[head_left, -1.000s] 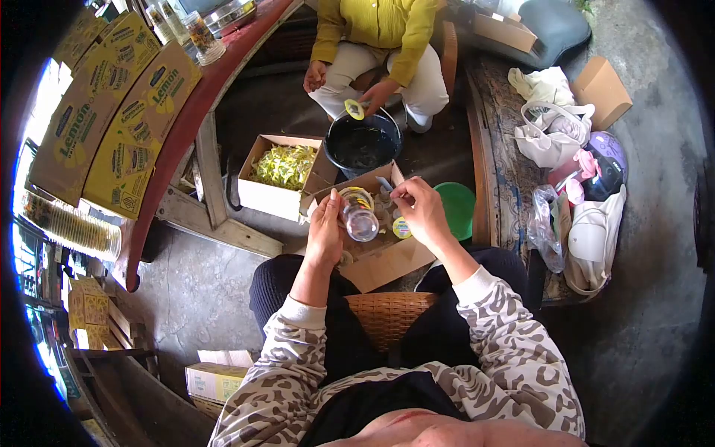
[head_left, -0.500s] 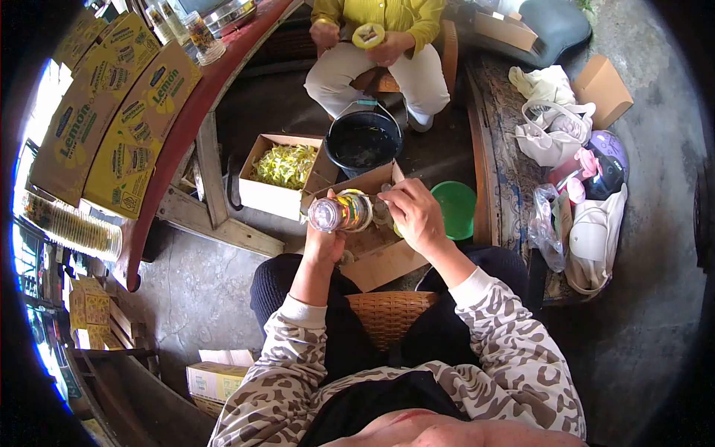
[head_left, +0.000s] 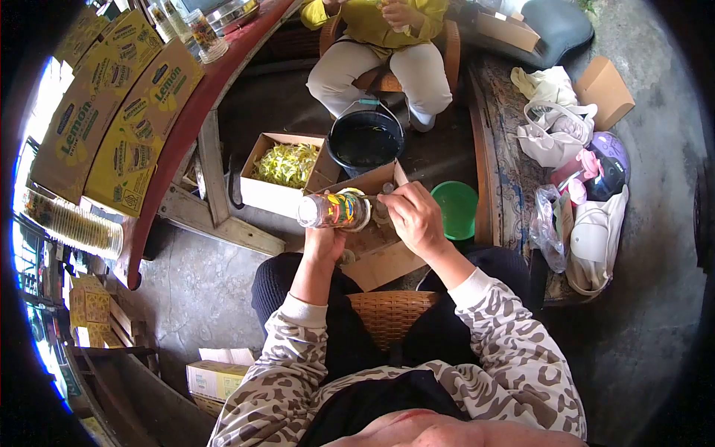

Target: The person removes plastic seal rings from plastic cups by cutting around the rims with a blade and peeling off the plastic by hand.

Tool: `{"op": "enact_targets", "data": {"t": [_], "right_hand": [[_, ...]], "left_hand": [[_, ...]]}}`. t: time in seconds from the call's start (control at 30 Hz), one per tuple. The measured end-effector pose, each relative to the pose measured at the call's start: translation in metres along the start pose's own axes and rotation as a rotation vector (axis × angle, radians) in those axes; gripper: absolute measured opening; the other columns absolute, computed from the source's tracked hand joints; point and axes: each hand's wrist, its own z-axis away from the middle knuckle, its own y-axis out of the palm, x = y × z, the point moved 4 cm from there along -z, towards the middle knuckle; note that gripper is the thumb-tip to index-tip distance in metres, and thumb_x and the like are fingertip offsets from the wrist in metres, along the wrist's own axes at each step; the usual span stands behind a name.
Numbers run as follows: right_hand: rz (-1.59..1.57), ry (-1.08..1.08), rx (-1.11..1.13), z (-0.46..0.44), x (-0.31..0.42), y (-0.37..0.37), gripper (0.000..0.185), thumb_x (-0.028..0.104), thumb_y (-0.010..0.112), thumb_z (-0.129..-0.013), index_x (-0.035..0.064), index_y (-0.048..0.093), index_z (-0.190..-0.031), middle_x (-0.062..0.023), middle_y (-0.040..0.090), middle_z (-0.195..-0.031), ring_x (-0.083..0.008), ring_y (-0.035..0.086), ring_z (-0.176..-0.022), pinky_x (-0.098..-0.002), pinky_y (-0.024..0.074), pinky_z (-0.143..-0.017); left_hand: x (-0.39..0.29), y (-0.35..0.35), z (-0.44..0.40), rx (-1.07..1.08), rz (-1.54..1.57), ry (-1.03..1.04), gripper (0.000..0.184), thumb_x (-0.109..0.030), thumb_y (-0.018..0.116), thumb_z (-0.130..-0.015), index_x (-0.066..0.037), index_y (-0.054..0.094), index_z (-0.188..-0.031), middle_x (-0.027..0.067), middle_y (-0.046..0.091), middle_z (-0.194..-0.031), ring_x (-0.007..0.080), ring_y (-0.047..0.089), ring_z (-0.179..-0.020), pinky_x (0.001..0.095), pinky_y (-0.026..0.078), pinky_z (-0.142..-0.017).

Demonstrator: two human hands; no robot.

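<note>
My left hand (head_left: 325, 241) is wrapped from below around a clear plastic cup (head_left: 344, 209) with a bright coloured print. The cup lies on its side, base to the left and rim to the right. By the rim, the fingers of my right hand (head_left: 417, 220) are pinched together on a small greyish, rounded thing, too small and partly hidden to name. Under both hands is an open cardboard box (head_left: 383, 264) with clear items inside, mostly covered by my hands.
Ahead stand a black bucket (head_left: 365, 141) and a carton (head_left: 264, 197) of yellow-green strips. A green basin (head_left: 454, 211) sits to the right. A person (head_left: 380, 52) is seated opposite. Lemon cartons (head_left: 141, 127) and stacked cups (head_left: 74, 226) line the left; bags (head_left: 596, 246) lie right.
The cup in my left hand has turned further sideways, its base shifting left and showing more print. My right hand barely moved. The person opposite has raised both hands.
</note>
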Motion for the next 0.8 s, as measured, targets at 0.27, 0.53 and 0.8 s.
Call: {"op": "enact_targets", "data": {"t": [0.27, 0.53, 0.8], "right_hand": [[0.002, -0.011, 0.023, 0.002, 0.000, 0.002, 0.020, 0.000, 0.073, -0.075, 0.0062, 0.069, -0.094, -0.0033, 0.055, -0.081, -0.0210, 0.058, -0.077, -0.0343, 0.0515, -0.069], [0.019, -0.030, 0.027, 0.007, 0.003, 0.009, 0.019, 0.000, 0.073, -0.074, 0.0048, 0.068, -0.092, -0.0049, 0.053, -0.079, -0.0221, 0.057, -0.075, -0.0345, 0.0507, -0.068], [-0.277, 0.349, -0.011, 0.014, -0.019, 0.020, 0.017, -0.003, 0.071, -0.078, 0.0038, 0.068, -0.093, -0.0092, 0.059, -0.083, -0.0271, 0.063, -0.075, -0.0353, 0.0515, -0.066]], "left_hand": [[-0.002, 0.010, 0.005, -0.053, -0.011, -0.070, 0.018, -0.022, 0.054, -0.102, -0.009, 0.056, -0.113, 0.0060, 0.062, -0.101, 0.0164, 0.063, -0.085, 0.0282, 0.055, -0.066], [0.006, 0.000, 0.002, 0.073, -0.074, -0.168, 0.025, -0.032, 0.049, -0.104, -0.009, 0.058, -0.111, 0.0058, 0.063, -0.103, 0.0179, 0.063, -0.091, 0.0322, 0.056, -0.074], [0.024, -0.005, 0.004, 0.090, 0.043, -0.200, 0.027, -0.032, 0.055, -0.102, -0.011, 0.058, -0.119, 0.0046, 0.063, -0.113, 0.0201, 0.063, -0.104, 0.0407, 0.055, -0.089]]}}
